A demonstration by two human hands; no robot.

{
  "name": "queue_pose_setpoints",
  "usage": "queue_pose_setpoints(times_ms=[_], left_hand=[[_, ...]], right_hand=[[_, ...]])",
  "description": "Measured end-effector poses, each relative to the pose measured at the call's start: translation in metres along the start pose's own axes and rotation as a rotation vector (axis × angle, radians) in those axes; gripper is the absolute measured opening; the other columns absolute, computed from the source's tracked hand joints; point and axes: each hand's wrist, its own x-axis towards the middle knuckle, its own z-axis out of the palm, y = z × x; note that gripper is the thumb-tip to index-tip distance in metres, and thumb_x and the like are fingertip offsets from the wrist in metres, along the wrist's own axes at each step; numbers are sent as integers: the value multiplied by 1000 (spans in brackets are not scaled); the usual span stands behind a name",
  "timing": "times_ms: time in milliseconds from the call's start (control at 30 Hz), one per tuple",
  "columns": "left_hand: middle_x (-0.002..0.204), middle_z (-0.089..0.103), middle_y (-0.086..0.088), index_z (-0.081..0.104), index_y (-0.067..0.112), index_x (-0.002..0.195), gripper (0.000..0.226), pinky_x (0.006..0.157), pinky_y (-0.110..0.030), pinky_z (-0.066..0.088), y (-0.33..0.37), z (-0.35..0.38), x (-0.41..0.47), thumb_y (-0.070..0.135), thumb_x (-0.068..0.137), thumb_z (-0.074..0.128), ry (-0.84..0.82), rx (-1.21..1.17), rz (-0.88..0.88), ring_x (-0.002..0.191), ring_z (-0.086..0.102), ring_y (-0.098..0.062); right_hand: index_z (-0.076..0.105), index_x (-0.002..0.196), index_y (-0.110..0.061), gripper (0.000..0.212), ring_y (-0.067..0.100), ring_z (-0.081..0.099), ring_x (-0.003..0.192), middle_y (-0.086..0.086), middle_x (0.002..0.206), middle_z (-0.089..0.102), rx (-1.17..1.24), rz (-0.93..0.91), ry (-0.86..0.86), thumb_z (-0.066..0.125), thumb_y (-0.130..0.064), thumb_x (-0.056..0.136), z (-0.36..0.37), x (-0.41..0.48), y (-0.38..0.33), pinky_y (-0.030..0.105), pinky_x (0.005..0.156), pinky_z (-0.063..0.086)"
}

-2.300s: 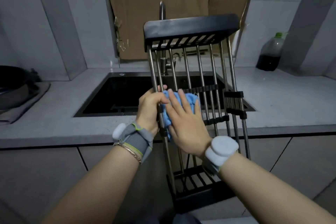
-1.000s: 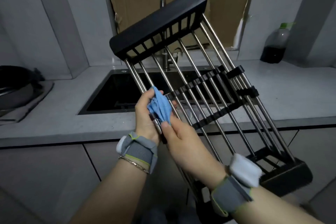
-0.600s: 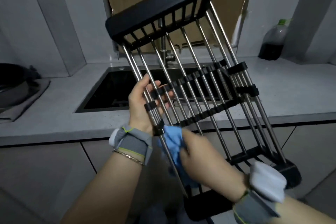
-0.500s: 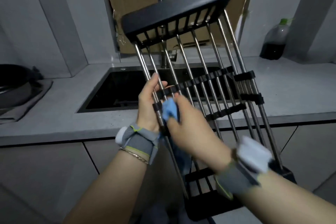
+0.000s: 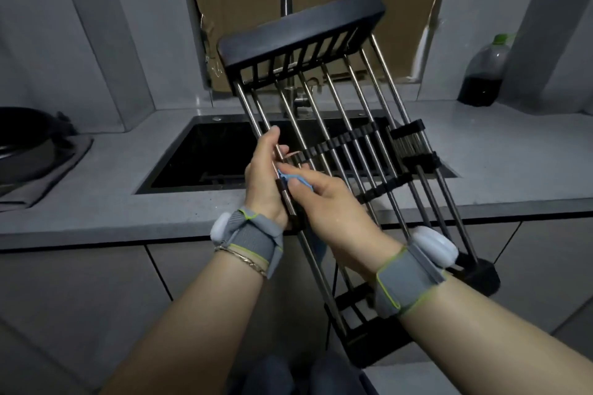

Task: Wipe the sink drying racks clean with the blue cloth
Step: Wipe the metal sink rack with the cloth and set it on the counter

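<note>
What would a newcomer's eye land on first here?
The drying rack, with black ends and steel bars, is held tilted in mid-air in front of the sink and fills the middle of the view. The left hand holds its left edge bars, and beside it the right hand pinches a blue cloth against a bar. A dark bottle stands on the counter at far right.
</note>
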Motion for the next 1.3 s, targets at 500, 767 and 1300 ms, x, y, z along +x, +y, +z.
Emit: queue_pose_setpoints(times_ms=[500,767,1300], left_hand=[[74,56,-4,55,9,87,30,46,-22,38,21,3,5,38,85,59,75,112,77,58,58,-17],[76,57,-3,56,9,90,30,45,-22,41,24,5,-1,39,85,59,13,172,92,59,60,-17],[69,56,-6,56,12,68,20,40,-16,34,38,13,3,25,81,63,57,153,168,52,55,-18]], right_hand=[[61,78,-16,22,9,51,60,2,70,58,-536,410,-326,46,-8,91,-39,-40,20,21,55,40],[57,107,-14,25,22,61,102,6,111,60,-17,-115,462,62,-4,84,-65,4,-6,39,91,52],[68,89,-5,14,29,60,95,11,97,65,-1235,-303,-292,59,-3,78,-51,-18,49,33,81,47]])
